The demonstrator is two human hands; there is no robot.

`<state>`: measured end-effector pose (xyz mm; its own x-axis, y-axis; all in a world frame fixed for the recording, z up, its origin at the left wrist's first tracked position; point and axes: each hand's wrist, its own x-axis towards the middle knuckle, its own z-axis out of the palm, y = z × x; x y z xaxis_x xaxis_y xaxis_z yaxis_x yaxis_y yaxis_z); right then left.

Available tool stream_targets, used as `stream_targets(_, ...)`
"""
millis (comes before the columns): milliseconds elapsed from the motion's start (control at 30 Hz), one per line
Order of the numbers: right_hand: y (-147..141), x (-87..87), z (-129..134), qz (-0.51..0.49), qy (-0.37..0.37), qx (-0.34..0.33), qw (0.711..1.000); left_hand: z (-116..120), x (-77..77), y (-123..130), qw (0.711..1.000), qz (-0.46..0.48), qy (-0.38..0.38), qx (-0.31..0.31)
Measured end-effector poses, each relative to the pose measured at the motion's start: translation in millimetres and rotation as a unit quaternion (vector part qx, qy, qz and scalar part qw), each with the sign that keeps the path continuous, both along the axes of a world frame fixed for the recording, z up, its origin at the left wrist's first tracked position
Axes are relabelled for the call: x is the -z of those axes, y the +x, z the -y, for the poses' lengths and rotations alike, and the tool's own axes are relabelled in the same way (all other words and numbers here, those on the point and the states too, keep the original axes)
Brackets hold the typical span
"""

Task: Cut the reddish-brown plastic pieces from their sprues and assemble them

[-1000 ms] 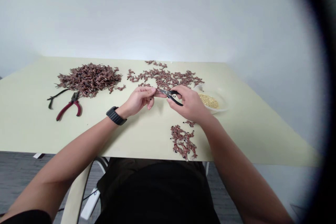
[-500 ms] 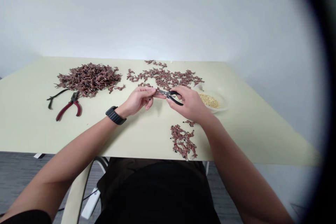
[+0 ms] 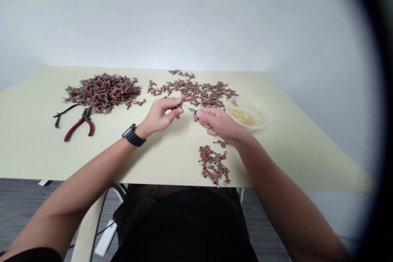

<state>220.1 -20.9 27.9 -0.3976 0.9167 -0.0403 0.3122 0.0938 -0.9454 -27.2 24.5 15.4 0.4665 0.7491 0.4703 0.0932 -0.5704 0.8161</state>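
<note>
My left hand [image 3: 162, 114], with a black watch [image 3: 134, 135] on its wrist, pinches a small brown horse-like figurine [image 3: 179, 105] between thumb and fingers. Much of that figurine is hidden by the fingers. My right hand [image 3: 216, 122] is closed around a pair of small pliers [image 3: 190, 109]; their metal tip points left at the figurine, and the handles lie mostly inside the fist. Whether the tip touches the figurine I cannot tell. Behind the hands, many similar figurines [image 3: 196, 90] lie spread out, and a smaller group [image 3: 214, 164] lies near the table's front edge.
A big heap of brown figurines [image 3: 102, 91] covers the back left of the table [image 3: 153, 159]. Red-handled pliers [image 3: 80, 125] and a dark tool [image 3: 64, 114] lie before it. To the right, a translucent bowl [image 3: 260, 120] holds small gold-coloured pieces [image 3: 242, 117].
My right hand has turned over and closed around the pliers, whose spread black handles showed before. My left hand has rotated, raising its fingers and the figurine.
</note>
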Motion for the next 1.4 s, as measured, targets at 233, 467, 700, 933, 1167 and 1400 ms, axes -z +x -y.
stream_targets(233, 0, 5.9, -3, 0.031, 0.104, 0.065, 0.992, 0, -2.5, 1, 0.999, 0.027, -0.043, 0.007)
stream_targets(467, 2, 13.8, -5, 0.170, 0.364, 0.104, 0.910, -5, 1.4, 0, 0.954, 0.115, -0.255, 0.107)
stream_targets(700, 2, 11.7, -4, 0.173, 0.367, 0.086, 0.910, -4, -1.4, 0, 0.954, 0.089, -0.266, 0.107)
stream_targets(933, 3, 12.0, -4, 0.174, 0.372, 0.078, 0.908, -5, 0.7, 0, 0.947, 0.099, -0.281, 0.118)
stream_targets(1167, 3, 12.5, -4, 0.176, 0.377, 0.081, 0.906, -6, 0.7, -1, 0.941, 0.106, -0.301, 0.114)
stream_targets(1400, 4, 11.6, -4, 0.177, 0.382, 0.075, 0.904, -6, 0.4, -1, 0.938, 0.111, -0.304, 0.125)
